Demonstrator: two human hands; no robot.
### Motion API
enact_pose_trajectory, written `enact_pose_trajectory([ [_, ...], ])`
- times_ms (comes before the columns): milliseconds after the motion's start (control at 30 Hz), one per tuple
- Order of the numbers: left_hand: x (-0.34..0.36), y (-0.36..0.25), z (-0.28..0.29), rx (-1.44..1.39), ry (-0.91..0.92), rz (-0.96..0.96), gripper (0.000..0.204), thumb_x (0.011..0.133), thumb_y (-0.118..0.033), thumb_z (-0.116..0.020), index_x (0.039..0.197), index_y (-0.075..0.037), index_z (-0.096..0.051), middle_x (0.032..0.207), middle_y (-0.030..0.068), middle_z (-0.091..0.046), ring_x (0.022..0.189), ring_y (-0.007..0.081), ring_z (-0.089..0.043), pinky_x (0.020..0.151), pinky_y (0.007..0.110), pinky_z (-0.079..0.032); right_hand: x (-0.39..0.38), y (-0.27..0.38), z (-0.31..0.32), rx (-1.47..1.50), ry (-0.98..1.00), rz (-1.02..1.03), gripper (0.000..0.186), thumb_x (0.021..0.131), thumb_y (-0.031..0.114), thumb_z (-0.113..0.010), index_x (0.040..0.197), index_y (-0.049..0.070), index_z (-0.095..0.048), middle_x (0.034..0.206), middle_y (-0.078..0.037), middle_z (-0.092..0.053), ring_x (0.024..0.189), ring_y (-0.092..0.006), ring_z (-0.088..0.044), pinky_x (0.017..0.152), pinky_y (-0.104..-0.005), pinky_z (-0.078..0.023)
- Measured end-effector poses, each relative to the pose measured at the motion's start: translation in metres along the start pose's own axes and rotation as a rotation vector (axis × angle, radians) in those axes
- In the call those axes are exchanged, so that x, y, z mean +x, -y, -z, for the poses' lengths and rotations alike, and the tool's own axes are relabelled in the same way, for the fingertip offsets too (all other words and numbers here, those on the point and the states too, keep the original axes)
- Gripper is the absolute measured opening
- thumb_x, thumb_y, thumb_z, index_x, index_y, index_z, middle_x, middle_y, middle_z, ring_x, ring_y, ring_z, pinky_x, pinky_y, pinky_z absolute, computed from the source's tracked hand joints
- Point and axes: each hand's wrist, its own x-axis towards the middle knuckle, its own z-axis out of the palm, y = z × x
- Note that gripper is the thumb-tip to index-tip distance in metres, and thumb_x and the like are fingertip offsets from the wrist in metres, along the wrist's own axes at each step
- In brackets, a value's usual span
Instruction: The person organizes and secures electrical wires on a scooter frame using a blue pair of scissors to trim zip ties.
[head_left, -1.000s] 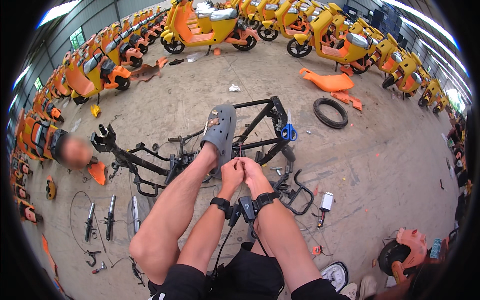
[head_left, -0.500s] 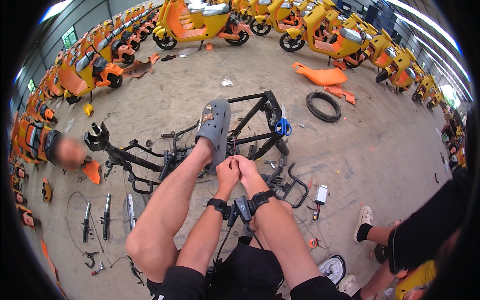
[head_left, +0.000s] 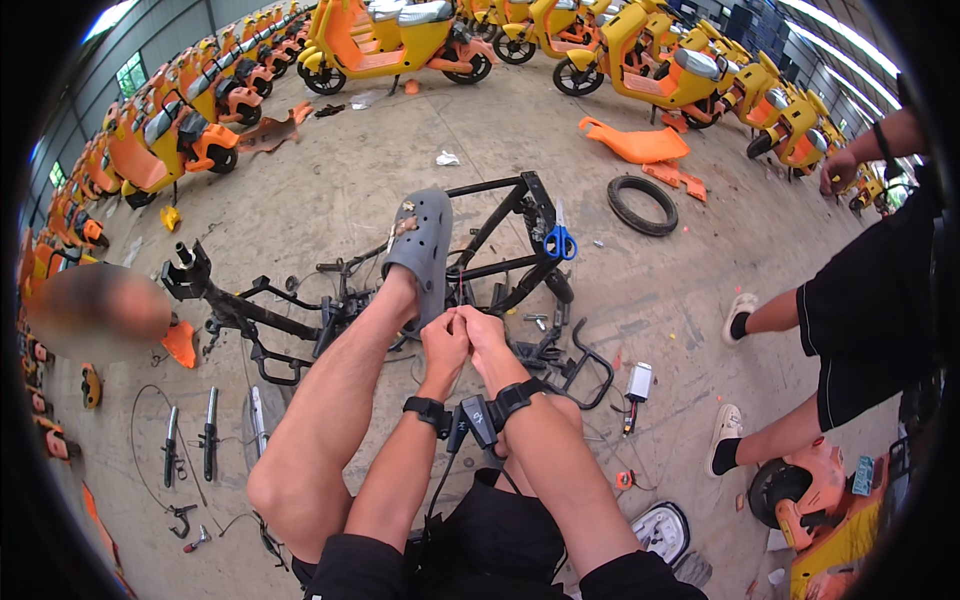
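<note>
Over on the left, the black frame [head_left: 270,318] lies across the floor [head_left: 390,150]: welded tube by the look of it, so heavy and stiff, best lifted by a bare bar with both hands. Below it rest two slim metal tubes [head_left: 210,435], nearer the bottom edge.

Moving right, a grey shoe [head_left: 420,240] is planted in front of the frame's middle, and here's the action, just under it! The left hand [head_left: 445,342] comes up to meet the right hand [head_left: 482,332], fingertips together, and both sets of fingers look pinched on a thin reddish wire [head_left: 461,285], though in so small a view the exact grip is hard to make out. That wire runs up from the fingertips toward the frame, just beside the shoe.

It should be next to no weight, bendy, a little slick on bare skin, and liable to snap under a sharp jerk; a fingertip pinch close to the end suits it.

Further right, blue-handled scissors [head_left: 560,243] sit at the frame's corner, and beyond them a black tyre [head_left: 622,213] lies flat.
</note>
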Motion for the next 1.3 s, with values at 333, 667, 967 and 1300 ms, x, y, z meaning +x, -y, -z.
enact_pose_trajectory([
  [333,-0.005,-0.002,0.002,-0.045,-0.026,0.005,0.019,0.088,-0.013,-0.057,0.087,0.004,-0.065,0.066,0.0152,-0.063,0.057,0.0134,-0.056,0.057,0.031,-0.046,-0.014,0.001,-0.002,-0.076,-0.005,0.056,0.019,0.082,0.016,-0.060,0.083,-0.001,-0.071,0.078,-0.006,-0.066,0.068,-0.0151,-0.061,0.059,-0.0268,-0.048],
  [667,-0.019,-0.017,0.013,-0.070,0.009,0.096,0.019,0.085,-0.012,-0.056,0.089,0.003,-0.066,0.076,0.0235,-0.064,0.067,0.0320,-0.066,0.062,0.037,-0.049,-0.034,-0.003,0.001,-0.135,-0.025,0.049,0.020,0.084,0.016,-0.059,0.087,-0.001,-0.070,0.085,-0.008,-0.068,0.073,-0.0172,-0.063,0.066,-0.0293,-0.050],
  [967,0.003,0.031,0.007,-0.051,0.032,0.023,0.026,0.091,-0.015,-0.056,0.076,0.005,-0.064,0.060,0.0094,-0.063,0.047,0.0136,-0.057,0.046,0.031,-0.046,-0.006,0.019,-0.009,-0.169,0.202,-0.187,0.029,0.094,0.026,-0.046,0.107,0.007,-0.063,0.093,-0.004,-0.066,0.084,-0.0169,-0.060,0.075,-0.0375,-0.047],
  [1300,0.022,0.005,0.014,0.076,0.125,0.016,0.021,0.084,-0.015,-0.057,0.079,0.003,-0.065,0.071,0.0253,-0.060,0.068,0.0407,-0.062,0.063,0.044,-0.047,0.047,0.012,-0.019,0.001,0.295,-0.051,0.034,0.100,0.027,-0.042,0.107,-0.001,-0.058,0.072,-0.002,-0.053,0.068,-0.0168,-0.052,0.065,-0.0292,-0.047],
])
